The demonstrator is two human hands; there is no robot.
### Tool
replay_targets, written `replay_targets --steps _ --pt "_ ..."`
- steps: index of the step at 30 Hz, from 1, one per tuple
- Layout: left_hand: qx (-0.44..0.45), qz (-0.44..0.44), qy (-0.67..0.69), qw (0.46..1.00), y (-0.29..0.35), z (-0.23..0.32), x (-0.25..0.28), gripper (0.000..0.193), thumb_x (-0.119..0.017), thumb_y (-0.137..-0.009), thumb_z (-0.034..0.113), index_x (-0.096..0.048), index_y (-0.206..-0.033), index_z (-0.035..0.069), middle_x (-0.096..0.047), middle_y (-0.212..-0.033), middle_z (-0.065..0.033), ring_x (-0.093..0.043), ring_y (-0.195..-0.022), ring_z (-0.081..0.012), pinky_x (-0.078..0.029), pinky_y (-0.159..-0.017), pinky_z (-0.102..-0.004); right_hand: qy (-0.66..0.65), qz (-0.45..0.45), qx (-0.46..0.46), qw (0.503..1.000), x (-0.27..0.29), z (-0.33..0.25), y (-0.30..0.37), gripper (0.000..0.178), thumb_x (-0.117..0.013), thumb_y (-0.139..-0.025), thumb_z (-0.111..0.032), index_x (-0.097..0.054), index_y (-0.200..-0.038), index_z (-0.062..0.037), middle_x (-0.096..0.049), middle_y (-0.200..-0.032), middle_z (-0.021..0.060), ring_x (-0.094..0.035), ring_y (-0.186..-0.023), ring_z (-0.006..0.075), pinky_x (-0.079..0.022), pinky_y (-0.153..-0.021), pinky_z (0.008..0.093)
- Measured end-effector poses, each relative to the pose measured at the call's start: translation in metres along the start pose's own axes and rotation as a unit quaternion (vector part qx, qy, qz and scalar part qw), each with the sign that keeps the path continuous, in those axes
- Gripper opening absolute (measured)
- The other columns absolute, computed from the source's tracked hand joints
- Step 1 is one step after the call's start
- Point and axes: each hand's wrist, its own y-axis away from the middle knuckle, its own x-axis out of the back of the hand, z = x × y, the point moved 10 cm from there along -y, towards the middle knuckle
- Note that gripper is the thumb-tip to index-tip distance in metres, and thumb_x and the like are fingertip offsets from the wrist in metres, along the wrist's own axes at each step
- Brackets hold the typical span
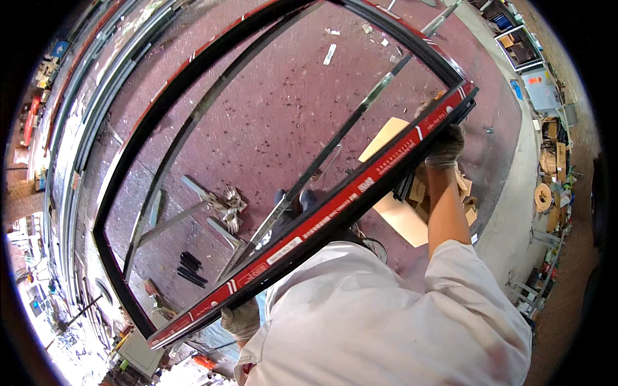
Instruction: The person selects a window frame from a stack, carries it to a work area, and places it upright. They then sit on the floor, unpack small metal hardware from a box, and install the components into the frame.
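1. The large black metal window frame with red-taped near edge (335, 209) is hanging tilted above the dark red floor (283, 109).
2. Your gloved left hand (241, 320) is gripping its lower end.
3. Your gloved right hand (445, 145) is clasping its upper end.

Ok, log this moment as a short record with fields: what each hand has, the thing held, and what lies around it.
left hand: gloved left hand grips the lower end of the frame's near rail
right hand: gloved right hand grips the same rail near its upper corner
held thing: large black window frame, red protective tape along the near rail, lifted off the floor
floor: dark red floor, speckled with debris
nearby: cardboard pieces, small black parts, long metal profiles at left
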Motion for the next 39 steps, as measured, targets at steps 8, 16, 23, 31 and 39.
replay_targets --steps 8,16,23,31,39 --pt "0.033 0.089 0.102 0.99 0.002 -0.047 0.052 0.067 -0.071 -0.087 0.046 -0.05 -0.142 0.014 -0.052 -0.145 -0.0091 -0.047 -0.135 -0.0298 -0.029 -0.118 -0.0548 -0.088 0.02 -0.215 0.972 0.088 0.046 0.043 0.039 -0.058 -0.087 -0.025 -0.066 -0.117 -0.0024 -0.069 -0.119 0.0142 -0.063 -0.114 0.0319 -0.046 -0.104 0.0494" --pt "0.013 0.13 0.163 0.978 0.008 -0.074 0.076 0.065 -0.067 -0.089 0.048 -0.048 -0.142 0.014 -0.052 -0.145 -0.0075 -0.047 -0.136 -0.0287 -0.029 -0.118 -0.057 -0.007 0.045 -0.212 0.976 0.115 0.068 0.023 0.035 -0.054 -0.089 -0.02 -0.063 -0.12 -0.0047 -0.068 -0.119 0.0137 -0.064 -0.111 0.0314 -0.051 -0.098 0.0491" --pt "-0.017 0.196 0.11 0.974 0.021 -0.071 0.105 0.066 -0.059 -0.094 0.051 -0.041 -0.144 0.011 -0.048 -0.147 -0.0105 -0.046 -0.137 -0.027 -0.03 -0.117 -0.0563 0.036 -0.014 -0.222 0.974 0.125 0.076 0.005 0.035 -0.054 -0.09 -0.02 -0.063 -0.12 -0.0049 -0.068 -0.119 0.0137 -0.064 -0.11 0.0309 -0.051 -0.098 0.0485" --pt "-0.242 0.037 -0.653 0.717 0.013 -0.033 0.044 0.068 -0.045 -0.101 0.051 -0.027 -0.152 0.01 -0.047 -0.146 -0.0074 -0.045 -0.137 -0.0235 -0.035 -0.115 -0.0447 0.061 -0.093 -0.17 0.979 0.132 0.087 -0.014 0.033 -0.054 -0.091 -0.021 -0.063 -0.119 -0.005 -0.068 -0.119 0.0136 -0.064 -0.11 0.0303 -0.051 -0.098 0.0478" --pt "-0.281 0.08 -0.362 0.885 0.016 -0.033 0.085 0.065 -0.053 -0.098 0.046 -0.037 -0.146 0.006 -0.051 -0.142 -0.0133 -0.049 -0.132 -0.0289 -0.036 -0.114 -0.0494 0.097 -0.176 -0.092 0.975 0.139 0.07 0.0 0.032 -0.054 -0.092 -0.021 -0.063 -0.118 -0.0052 -0.068 -0.118 0.0136 -0.064 -0.109 0.0297 -0.051 -0.098 0.047"
